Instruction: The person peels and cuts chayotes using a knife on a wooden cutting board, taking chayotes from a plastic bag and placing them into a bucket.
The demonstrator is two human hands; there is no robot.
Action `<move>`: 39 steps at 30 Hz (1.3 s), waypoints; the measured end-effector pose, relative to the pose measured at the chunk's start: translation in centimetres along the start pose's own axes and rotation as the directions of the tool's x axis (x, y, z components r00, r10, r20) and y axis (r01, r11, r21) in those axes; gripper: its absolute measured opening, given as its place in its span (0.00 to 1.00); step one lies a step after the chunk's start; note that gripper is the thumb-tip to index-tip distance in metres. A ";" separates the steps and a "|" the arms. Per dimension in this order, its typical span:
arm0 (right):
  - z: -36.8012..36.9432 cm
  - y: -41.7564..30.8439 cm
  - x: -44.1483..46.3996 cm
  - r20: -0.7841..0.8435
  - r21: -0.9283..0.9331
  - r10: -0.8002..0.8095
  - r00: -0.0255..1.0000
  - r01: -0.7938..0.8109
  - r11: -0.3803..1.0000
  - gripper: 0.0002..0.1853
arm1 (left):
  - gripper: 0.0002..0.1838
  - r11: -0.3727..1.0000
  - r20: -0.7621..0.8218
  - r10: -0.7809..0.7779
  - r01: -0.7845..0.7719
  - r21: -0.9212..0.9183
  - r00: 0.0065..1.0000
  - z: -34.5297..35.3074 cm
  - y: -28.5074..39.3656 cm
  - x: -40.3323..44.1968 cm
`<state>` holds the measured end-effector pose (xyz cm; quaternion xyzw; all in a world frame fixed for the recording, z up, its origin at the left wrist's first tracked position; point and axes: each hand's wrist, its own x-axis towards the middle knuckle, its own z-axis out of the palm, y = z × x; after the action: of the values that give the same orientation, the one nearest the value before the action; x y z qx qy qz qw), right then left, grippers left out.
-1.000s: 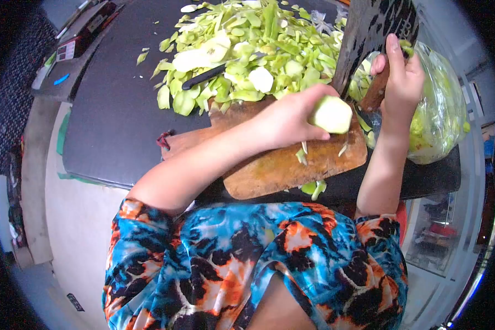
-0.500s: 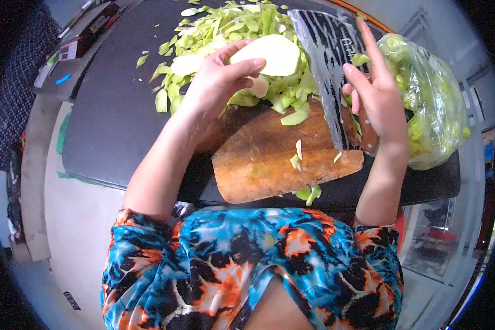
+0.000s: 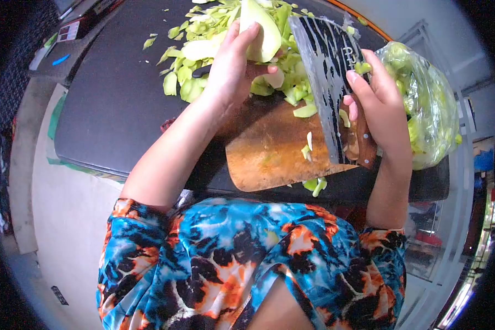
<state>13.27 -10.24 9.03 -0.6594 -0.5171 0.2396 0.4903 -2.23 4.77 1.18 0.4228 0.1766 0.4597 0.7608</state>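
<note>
My left hand (image 3: 233,69) pinches a peeled pale-green piece of vegetable (image 3: 263,30) between thumb and fingers, raised above a heap of slices. My right hand (image 3: 382,104) is closed around the wooden handle (image 3: 367,144) of a wide cleaver (image 3: 325,77), fingertips showing on the handle's near side. The cleaver's dark blade is streaked with pale residue and stands over the right part of the wooden cutting board (image 3: 264,162). A small green scrap (image 3: 363,67) is by my right thumb and index finger.
Beyond the board, a heap of green slices (image 3: 195,49) spreads over the black table (image 3: 110,110). A black handle (image 3: 201,71) pokes out of it. On the right sits a clear plastic bag of green pieces (image 3: 431,104). Small scraps (image 3: 316,186) lie by the board's front edge.
My left hand has raised the vegetable piece and turned it more upright. My right index finger and thumb have curled in, and the cleaver has come nearer to me over the board.
</note>
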 end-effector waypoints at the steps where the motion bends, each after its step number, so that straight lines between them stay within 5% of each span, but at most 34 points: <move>1: 0.2 -0.1 -0.2 0.004 -0.016 -0.002 1.000 0.002 1.000 0.21 | 0.23 0.999 0.019 0.025 -0.025 0.026 1.000 0.0 -0.1 0.2; 10: 1.3 0.0 -1.5 0.020 -0.289 0.058 0.998 -0.050 0.956 0.17 | 0.21 0.976 0.035 0.114 -0.118 0.185 0.993 1.0 -0.4 -0.7; 12: 0.8 0.7 -1.2 0.031 -0.351 -0.091 0.995 0.096 0.931 0.17 | 0.21 0.970 0.041 0.124 -0.130 0.206 0.991 0.7 -0.5 -0.7; 16: -0.4 0.1 -1.2 0.064 -0.446 -0.120 0.991 0.135 0.885 0.19 | 0.21 0.947 0.040 0.196 -0.200 0.250 0.980 0.6 -0.9 -0.4; 22: -1.5 -3.1 -2.1 0.056 -0.384 0.236 0.970 -0.197 0.902 0.23 | 0.20 0.883 0.069 0.273 -0.278 0.378 0.960 0.6 -0.4 -0.3; 26: -2.1 -1.2 -2.0 0.103 -0.482 -0.126 0.987 0.160 0.861 0.22 | 0.20 0.873 0.125 0.263 -0.291 0.391 0.957 0.3 -0.4 -0.3; 39: -1.0 -1.3 -1.9 0.106 -0.534 -0.161 0.981 0.193 0.823 0.20 | 0.20 0.834 0.127 0.291 -0.317 0.453 0.948 0.6 -0.5 -0.6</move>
<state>12.88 -12.38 10.27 -0.7132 -0.6361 0.0554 0.2893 -1.85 3.86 1.06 0.6280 0.1927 0.5071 0.5580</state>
